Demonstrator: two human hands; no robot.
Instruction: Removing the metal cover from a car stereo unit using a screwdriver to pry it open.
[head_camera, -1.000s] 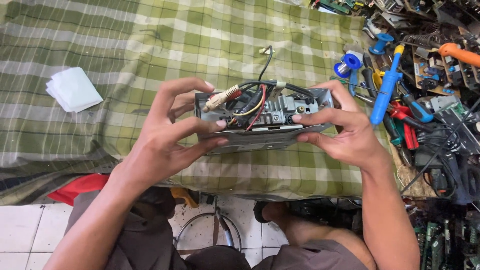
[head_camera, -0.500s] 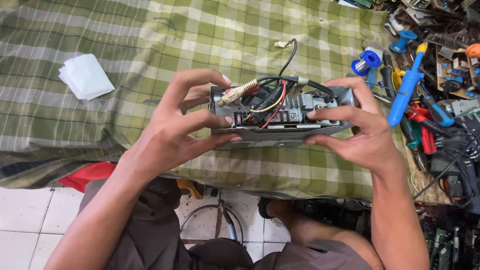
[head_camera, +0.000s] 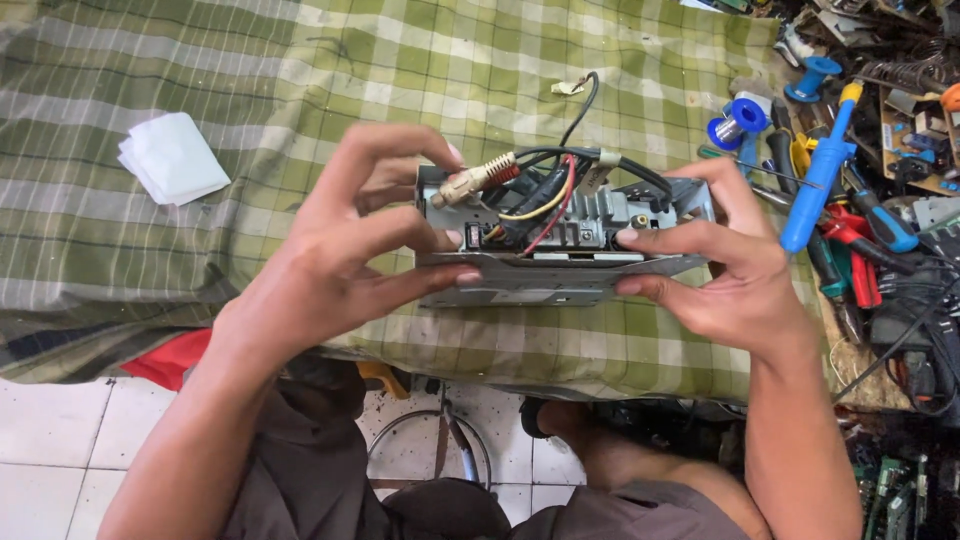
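**Both hands hold a metal car stereo over the checked cloth**

The left hand (head_camera: 335, 265) has its grip closed on the left end of the car stereo unit (head_camera: 560, 235), the right hand (head_camera: 725, 270) on the right end, above the green checked cloth (head_camera: 300, 80). Coloured wires (head_camera: 545, 195) sprout from its rear. Beyond lie a folded white tissue (head_camera: 172, 157), a blue desoldering pump (head_camera: 820, 170) and a solder spool (head_camera: 737, 122).
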